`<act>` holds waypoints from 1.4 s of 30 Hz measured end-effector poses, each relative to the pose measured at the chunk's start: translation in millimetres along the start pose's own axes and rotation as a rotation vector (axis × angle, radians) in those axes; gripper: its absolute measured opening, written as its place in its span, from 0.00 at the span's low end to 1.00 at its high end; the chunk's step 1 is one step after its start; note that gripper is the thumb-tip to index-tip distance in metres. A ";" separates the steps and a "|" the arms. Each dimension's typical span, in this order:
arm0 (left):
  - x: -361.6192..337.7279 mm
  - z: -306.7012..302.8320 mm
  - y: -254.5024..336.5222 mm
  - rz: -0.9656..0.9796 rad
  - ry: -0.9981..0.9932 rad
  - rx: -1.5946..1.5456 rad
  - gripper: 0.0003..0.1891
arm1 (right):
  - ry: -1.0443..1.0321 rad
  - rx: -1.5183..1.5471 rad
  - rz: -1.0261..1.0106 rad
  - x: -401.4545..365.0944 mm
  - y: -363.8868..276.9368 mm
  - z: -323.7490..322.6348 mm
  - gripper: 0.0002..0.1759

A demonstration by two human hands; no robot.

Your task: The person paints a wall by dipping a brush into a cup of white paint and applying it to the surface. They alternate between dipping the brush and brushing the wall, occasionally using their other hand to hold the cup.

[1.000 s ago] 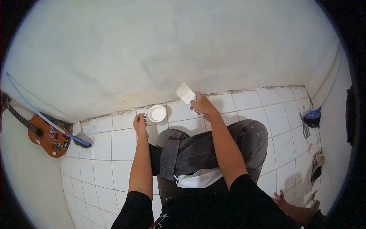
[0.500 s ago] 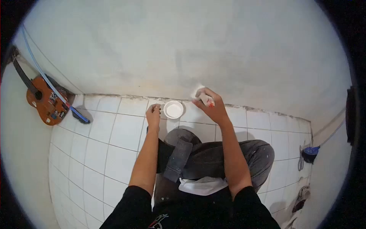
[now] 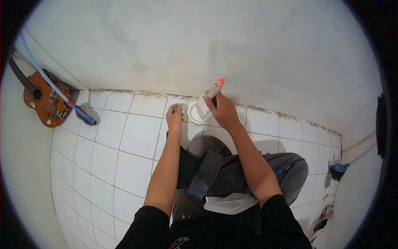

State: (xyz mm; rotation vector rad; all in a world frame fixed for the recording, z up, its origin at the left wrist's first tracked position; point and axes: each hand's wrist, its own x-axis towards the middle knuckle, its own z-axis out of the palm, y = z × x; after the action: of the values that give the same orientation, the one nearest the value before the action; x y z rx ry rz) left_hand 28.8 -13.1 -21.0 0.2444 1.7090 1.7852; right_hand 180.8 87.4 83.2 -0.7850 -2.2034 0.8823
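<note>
My right hand [image 3: 225,109] grips a paint brush [image 3: 213,90] with a whitish handle and an orange-red end. The handle tilts up toward the wall, and the bristle end points down into a white bowl [image 3: 193,117] on the tiles. Just left of the bowl is my left hand [image 3: 175,116], its fingers curled together close to the rim; whatever they hold, if anything, is too small to make out. Part of the bowl lies hidden behind the brush.
Ahead rises a pale, stained wall [image 3: 166,50] above the tiled floor [image 3: 134,166]. At the left lean a stickered guitar [image 3: 45,99] and a blue broom [image 3: 85,116]. Another blue brush [image 3: 339,169] stands at the right wall, near a dark bundle [image 3: 323,218].
My right hand has brought the brush from the wall down to the bowl, turning its orange-red end upward. My left hand stays beside the bowl. The view has shifted slightly.
</note>
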 end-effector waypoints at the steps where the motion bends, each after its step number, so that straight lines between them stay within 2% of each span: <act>1: -0.8 1.5 1.9 -0.004 0.002 -0.004 0.08 | -0.052 -0.106 -0.001 0.8 0.2 1.8 0.21; 5: -0.4 -1.7 -0.1 -0.003 -0.011 -0.006 0.09 | -0.110 -0.121 0.032 3.1 3.7 7.7 0.21; 7: 0.9 -2.6 -1.3 0.003 -0.023 -0.016 0.09 | -0.070 -0.148 -0.033 4.0 6.7 9.6 0.20; 14: -3.0 -1.0 3.0 -0.006 -0.015 -0.019 0.08 | -0.104 -0.216 -0.040 3.6 7.0 12.2 0.21; 16: -3.5 -0.8 3.6 -0.012 -0.014 -0.029 0.08 | -0.176 -0.251 -0.043 3.6 4.5 10.1 0.27; 20: -3.6 -2.2 2.5 -0.006 -0.022 -0.019 0.08 | -0.208 -0.287 -0.020 2.3 4.8 12.3 0.27; 22: -1.4 -2.3 -0.2 0.004 -0.029 -0.020 0.08 | -0.169 -0.302 -0.081 0.7 8.1 15.0 0.27; 32: -0.6 -2.7 -0.4 -0.008 -0.010 0.022 0.08 | -0.155 -0.233 -0.057 1.2 3.7 9.0 0.26; 35: -0.1 -3.1 -1.4 -0.001 -0.009 0.023 0.08 | -0.128 -0.177 0.062 0.9 1.6 5.4 0.20; 41: 0.4 -3.5 -2.2 0.006 -0.006 0.038 0.08 | 0.063 0.032 0.036 0.6 22.5 5.1 0.21; 42: 0.7 -3.4 -2.8 0.006 -0.003 0.051 0.09 | 0.117 0.114 0.086 1.4 27.5 5.7 0.20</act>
State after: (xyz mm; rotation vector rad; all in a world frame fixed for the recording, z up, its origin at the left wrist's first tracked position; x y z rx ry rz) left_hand 27.3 -15.7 -24.3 0.2743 1.7548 1.7460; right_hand 183.6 102.8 59.8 -0.8589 -2.0121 0.9699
